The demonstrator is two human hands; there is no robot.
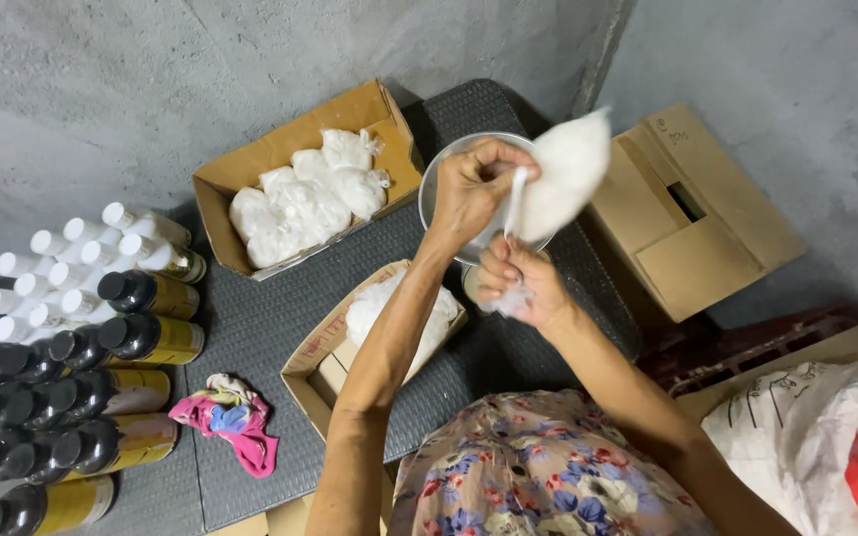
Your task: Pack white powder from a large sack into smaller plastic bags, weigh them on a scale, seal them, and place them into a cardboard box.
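Left hand [471,187] pinches the twisted neck of the white powder-filled plastic bag [566,171] above the round metal bowl [436,179] at the desk's far edge; right hand [516,278] fingers grip its tail below.

Soft, even, fairly dim indoor light, slightly cool. Faint shadows beside far box [300,149] and right box [707,213]. White bag [568,174] motion-blurred, near blown out. Small glare spots on dark bottles [71,397] at left. Wide-angle bending at edges; overall mildly soft.
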